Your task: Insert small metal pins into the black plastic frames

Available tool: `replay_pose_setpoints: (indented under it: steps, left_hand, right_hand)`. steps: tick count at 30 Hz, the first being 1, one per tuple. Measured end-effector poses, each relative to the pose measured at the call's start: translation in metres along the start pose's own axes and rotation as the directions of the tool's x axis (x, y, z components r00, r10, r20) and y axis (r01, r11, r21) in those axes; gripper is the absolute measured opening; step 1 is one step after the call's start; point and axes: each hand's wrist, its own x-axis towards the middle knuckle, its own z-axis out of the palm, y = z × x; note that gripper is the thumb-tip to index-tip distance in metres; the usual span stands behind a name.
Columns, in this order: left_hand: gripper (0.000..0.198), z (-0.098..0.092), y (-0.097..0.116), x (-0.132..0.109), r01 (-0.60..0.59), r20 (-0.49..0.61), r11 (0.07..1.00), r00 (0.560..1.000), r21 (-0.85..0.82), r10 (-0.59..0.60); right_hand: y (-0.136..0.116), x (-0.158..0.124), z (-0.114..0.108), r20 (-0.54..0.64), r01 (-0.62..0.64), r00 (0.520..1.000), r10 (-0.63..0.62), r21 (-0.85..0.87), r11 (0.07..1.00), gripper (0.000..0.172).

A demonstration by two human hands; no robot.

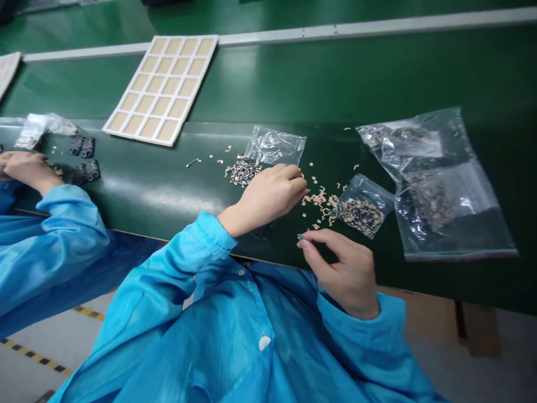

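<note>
Far left, a co-worker's hand lies by dark moulded parts, and a white gridded tray sits on the farther green belt. On the glossy near belt, my left hand curls just beside a heap of dark-and-tan pieces and a crinkled clear bag; I cannot tell if it holds anything. Apart from it, my right hand pinches a tiny blue-edged scrap near scattered tan flakes, a small zip bag and a large clear bag.

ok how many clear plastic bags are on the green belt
4: a crumpled bag at far left, a rumpled bag at centre, a small filled bag right of centre, and a large bag at far right, which may be two overlapping.
</note>
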Motion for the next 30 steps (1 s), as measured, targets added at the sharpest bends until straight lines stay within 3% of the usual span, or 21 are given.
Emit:
replay_pose_setpoints:
  steps: [3,5,8,11,14,16,21,24,30]
  left_hand:
    - [0.035,-0.003,0.01,-0.007,-0.016,0.068,0.99,0.997,-0.141,0.026]
    - [0.028,-0.011,0.02,-0.022,-0.004,0.153,0.974,0.987,-0.225,0.039]
    - [0.02,-0.019,0.03,-0.042,-0.019,0.227,0.99,0.973,-0.141,0.051]
    - [0.025,-0.018,0.032,-0.053,-0.027,0.168,0.994,0.985,-0.105,0.044]
    - [0.018,-0.015,0.031,-0.058,0.08,0.057,0.961,0.996,-0.265,-0.068]
    - [0.014,-0.014,0.032,-0.061,0.146,0.039,0.923,0.989,-0.356,-0.141]
    - [0.011,-0.013,0.033,-0.063,0.231,0.152,0.868,0.972,-0.44,-0.181]
    - [0.012,-0.012,0.032,-0.062,0.325,0.221,0.775,0.945,-0.541,-0.242]
    - [0.016,-0.009,0.031,-0.067,0.401,0.243,0.646,0.914,-0.65,-0.324]
  right_hand:
    - [0.005,0.0,-0.001,0.009,0.014,1.0,-0.014,-0.044,0.999,0.011]
    - [0.007,0.002,-0.001,0.033,0.047,0.998,-0.044,-0.072,0.996,0.011]
    - [0.007,0.006,0.001,0.072,0.096,0.993,-0.09,-0.092,0.991,0.014]
    - [0.007,0.007,0.002,0.104,0.085,0.991,-0.08,-0.046,0.995,0.014]
    - [0.008,0.007,0.002,0.1,0.002,0.995,-0.012,0.1,0.995,0.012]
    - [0.009,0.006,0.002,0.094,-0.053,0.995,0.034,0.199,0.979,0.012]
    - [0.01,0.006,0.004,0.077,-0.085,0.995,0.066,0.28,0.956,0.015]
    - [0.007,0.008,0.004,0.095,-0.074,0.994,0.05,0.269,0.96,0.016]
    - [0.002,0.009,0.01,0.015,-0.094,0.996,0.093,0.208,0.974,0.01]
